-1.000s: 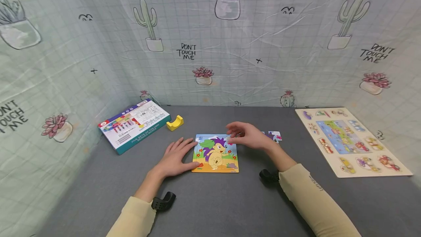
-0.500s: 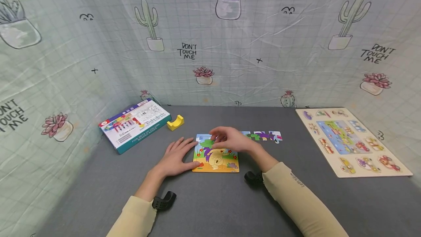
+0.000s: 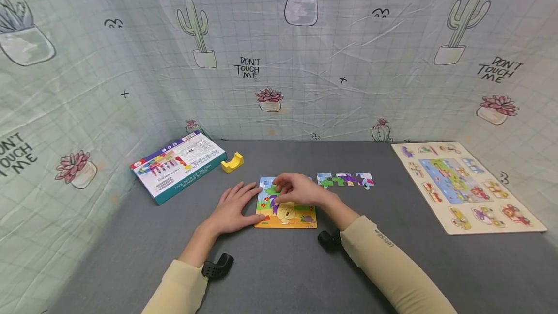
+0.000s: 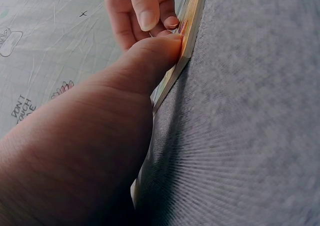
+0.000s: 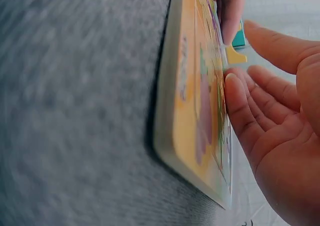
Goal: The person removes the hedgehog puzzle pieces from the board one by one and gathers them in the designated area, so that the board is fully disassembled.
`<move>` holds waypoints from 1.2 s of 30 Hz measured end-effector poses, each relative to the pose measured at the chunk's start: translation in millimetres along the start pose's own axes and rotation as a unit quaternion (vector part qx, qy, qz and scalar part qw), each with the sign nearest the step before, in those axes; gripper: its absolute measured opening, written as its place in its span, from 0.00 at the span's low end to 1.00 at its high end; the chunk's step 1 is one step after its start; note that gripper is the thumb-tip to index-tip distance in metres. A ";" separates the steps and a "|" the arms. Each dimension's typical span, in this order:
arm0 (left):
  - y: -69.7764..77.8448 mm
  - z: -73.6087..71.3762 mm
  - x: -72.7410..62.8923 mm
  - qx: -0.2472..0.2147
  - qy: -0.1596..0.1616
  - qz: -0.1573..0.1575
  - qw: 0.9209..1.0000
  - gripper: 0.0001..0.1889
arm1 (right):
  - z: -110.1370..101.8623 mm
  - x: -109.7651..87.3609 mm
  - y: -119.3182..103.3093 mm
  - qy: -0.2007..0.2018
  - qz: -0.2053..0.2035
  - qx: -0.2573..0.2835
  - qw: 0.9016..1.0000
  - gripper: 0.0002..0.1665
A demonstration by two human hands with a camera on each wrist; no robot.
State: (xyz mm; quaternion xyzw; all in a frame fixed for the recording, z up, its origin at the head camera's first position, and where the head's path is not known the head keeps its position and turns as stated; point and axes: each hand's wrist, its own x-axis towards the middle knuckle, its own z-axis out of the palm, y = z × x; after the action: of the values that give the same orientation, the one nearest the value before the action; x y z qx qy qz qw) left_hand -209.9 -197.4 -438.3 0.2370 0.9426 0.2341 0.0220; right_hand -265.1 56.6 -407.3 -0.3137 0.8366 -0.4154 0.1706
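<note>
A square jigsaw puzzle [image 3: 287, 219] with a purple-haired hedgehog picture lies flat in its tray on the dark table. My left hand [image 3: 233, 210] rests at its left side, fingers spread on the table and thumb on the lower left edge. The left wrist view shows that left thumb [image 4: 155, 56] pressing the tray rim. Over the puzzle's upper part is my right hand [image 3: 302, 190], covering much of the hedgehog. In the right wrist view, the right hand [image 5: 285, 131] has bent fingers touching the picture, its thumb apart, and no piece visible between them.
Loose jigsaw pieces [image 3: 346, 180] form a row right of the puzzle. A yellow curved block [image 3: 232, 163] sits behind the left hand, beside a flat toy box [image 3: 178, 166]. A wooden peg-puzzle board [image 3: 453, 222] lies at right. A printed curtain [image 3: 279, 76] hangs behind.
My right hand has moved left, from the puzzle's upper right corner to over its upper middle, uncovering the loose pieces at right. The left hand stays put.
</note>
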 end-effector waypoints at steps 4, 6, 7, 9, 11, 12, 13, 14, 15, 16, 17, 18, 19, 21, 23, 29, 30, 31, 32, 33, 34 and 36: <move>0.2 -0.1 0.1 -0.002 0.002 0.002 1.000 0.41 | 2.8 0.9 -2.4 0.003 0.012 -0.004 1.000 0.27; 0.4 -0.2 0.3 -0.003 0.004 0.004 1.000 0.40 | 4.3 1.7 -3.3 0.006 0.018 -0.014 1.000 0.26; 0.3 -0.2 0.4 -0.003 0.004 0.005 1.000 0.40 | 4.8 2.0 -3.8 0.007 0.021 -0.017 1.000 0.26; 0.1 -0.4 0.4 -0.001 0.004 0.005 1.000 0.40 | 5.9 2.8 -5.0 0.012 0.026 -0.028 0.999 0.25; -0.1 -0.4 0.4 -0.002 0.004 0.008 1.000 0.40 | 7.0 3.5 -6.9 0.017 0.032 -0.037 0.999 0.24; -0.2 -0.4 0.4 -0.002 0.005 0.010 1.000 0.40 | 7.4 3.6 -8.0 0.018 0.035 -0.041 0.998 0.24; -0.5 -0.3 0.5 -0.002 0.004 0.009 1.000 0.40 | 7.9 3.9 -8.9 0.020 0.039 -0.045 0.998 0.24; -0.5 -0.4 0.5 -0.002 0.003 0.008 1.000 0.41 | 8.4 4.2 -9.9 0.020 0.041 -0.052 0.998 0.24; -0.6 -0.5 0.5 -0.001 0.003 0.008 1.000 0.41 | 8.9 4.5 -10.9 0.020 0.044 -0.059 0.997 0.24; -0.7 -0.4 0.8 -0.001 0.003 0.008 1.000 0.41 | 9.3 4.7 -11.6 0.020 0.046 -0.067 0.996 0.24; -0.6 -0.6 0.9 -0.001 0.003 0.008 1.000 0.41 | 9.6 4.9 -12.2 0.019 0.046 -0.076 0.996 0.24; -0.2 -0.9 1.0 -0.002 0.003 0.008 1.000 0.41 | 9.9 5.1 -12.7 0.018 0.046 -0.086 0.995 0.24; 0.1 -1.1 1.1 -0.002 0.002 0.008 1.000 0.41 | 10.3 5.4 -13.1 0.018 0.045 -0.095 0.994 0.23; 0.5 -1.3 1.3 -0.004 0.004 0.010 1.000 0.41 | 10.8 5.7 -13.6 0.017 0.043 -0.105 0.993 0.22; 0.8 -1.3 1.3 -0.004 0.005 0.011 1.000 0.40 | 11.4 5.8 -13.6 0.017 0.039 -0.108 0.993 0.20; 0.0 -0.3 1.0 -0.005 0.003 0.010 1.000 0.40 | 12.9 4.1 -11.1 0.026 0.032 -0.084 0.996 0.19; -0.1 -0.5 0.8 -0.006 0.003 0.010 1.000 0.40 | 13.0 3.6 -10.6 0.030 0.031 -0.079 0.996 0.18; -0.1 -0.5 0.6 -0.006 0.002 0.009 1.000 0.41 | 13.1 3.2 -10.1 0.034 0.030 -0.073 0.996 0.18; -0.2 -0.6 0.5 -0.006 0.001 0.008 1.000 0.41 | 13.2 2.7 -9.7 0.038 0.028 -0.067 0.997 0.17; -0.3 -0.7 0.2 -0.006 0.002 0.008 1.000 0.41 | 13.2 2.4 -9.4 0.040 0.025 -0.062 0.997 0.16; -0.4 -0.7 -0.1 -0.006 0.001 0.007 1.000 0.41 | 13.1 2.1 -9.2 0.044 0.022 -0.055 0.997 0.15; -0.5 -0.8 -0.4 -0.006 0.000 0.006 1.000 0.41 | 12.8 1.3 -9.0 0.049 0.016 -0.045 0.998 0.14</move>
State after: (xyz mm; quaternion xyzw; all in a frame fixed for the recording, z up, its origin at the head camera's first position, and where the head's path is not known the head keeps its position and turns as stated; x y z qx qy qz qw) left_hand -209.9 -198.4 -437.8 0.2424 0.9398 0.2397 0.0217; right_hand -255.7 44.1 -407.7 -0.2864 0.8667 -0.3898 0.1219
